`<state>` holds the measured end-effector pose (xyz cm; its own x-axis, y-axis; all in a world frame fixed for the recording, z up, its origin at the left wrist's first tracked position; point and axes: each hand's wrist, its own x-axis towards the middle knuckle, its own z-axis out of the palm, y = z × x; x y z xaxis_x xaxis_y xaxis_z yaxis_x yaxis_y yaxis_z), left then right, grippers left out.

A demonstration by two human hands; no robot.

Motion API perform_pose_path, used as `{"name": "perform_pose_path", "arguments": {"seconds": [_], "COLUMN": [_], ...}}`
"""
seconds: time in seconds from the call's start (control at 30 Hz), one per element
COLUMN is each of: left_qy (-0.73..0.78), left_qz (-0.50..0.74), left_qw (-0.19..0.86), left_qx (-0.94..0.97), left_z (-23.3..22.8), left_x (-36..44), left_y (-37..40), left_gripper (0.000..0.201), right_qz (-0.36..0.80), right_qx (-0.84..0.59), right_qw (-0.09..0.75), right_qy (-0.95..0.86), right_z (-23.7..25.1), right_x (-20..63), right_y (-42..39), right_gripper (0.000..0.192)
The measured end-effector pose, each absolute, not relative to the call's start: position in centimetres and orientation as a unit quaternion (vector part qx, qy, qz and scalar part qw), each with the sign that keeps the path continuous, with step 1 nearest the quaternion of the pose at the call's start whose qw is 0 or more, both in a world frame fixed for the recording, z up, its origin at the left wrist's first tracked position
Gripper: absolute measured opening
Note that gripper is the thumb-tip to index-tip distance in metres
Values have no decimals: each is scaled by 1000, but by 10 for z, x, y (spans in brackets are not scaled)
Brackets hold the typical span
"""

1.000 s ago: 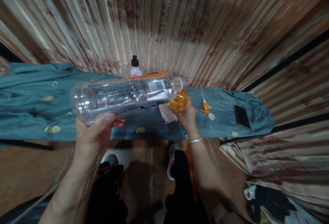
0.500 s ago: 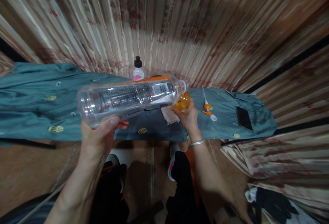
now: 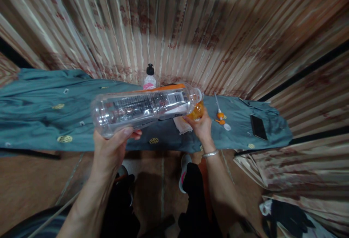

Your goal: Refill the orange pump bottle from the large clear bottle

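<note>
big bottle lying sideways mid-frame, small bottle behind it, phone right on cloth, pump between

Bare cloth lies open across the bench's left half. A pump head and phone crowd the right; a small bottle stands behind.

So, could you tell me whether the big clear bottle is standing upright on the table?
No, the left hand holds the big clear bottle tipped on its side above the table.
</note>
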<state>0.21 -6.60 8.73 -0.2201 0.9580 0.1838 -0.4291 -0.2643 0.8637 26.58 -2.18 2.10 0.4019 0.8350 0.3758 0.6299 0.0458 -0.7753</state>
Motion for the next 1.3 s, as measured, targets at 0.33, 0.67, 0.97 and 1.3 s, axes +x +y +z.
{"name": "perform_pose_path", "arguments": {"seconds": [0.33,0.67,0.97,1.3], "left_qy": [350,362,364,361], "left_qz": [698,702,699,707], "left_qw": [504,500,516,526], "left_qx": [369,356,336,305], "left_z": [92,90,84,85], "left_x": [3,3,4,5], "left_y": [-63,-62,-61,-66], "left_gripper": [31,31,29,40], "right_qz": [115,108,122,113], "right_qx": [-694,-696,-687,-690], "right_qw": [471,464,474,475], "right_qy": [-532,-538,-538,-535], "right_z": [16,14,18,18], "right_x": [261,260,258,255], "right_y": [-19,-18,-20,-21], "right_gripper": [73,74,74,72]}}
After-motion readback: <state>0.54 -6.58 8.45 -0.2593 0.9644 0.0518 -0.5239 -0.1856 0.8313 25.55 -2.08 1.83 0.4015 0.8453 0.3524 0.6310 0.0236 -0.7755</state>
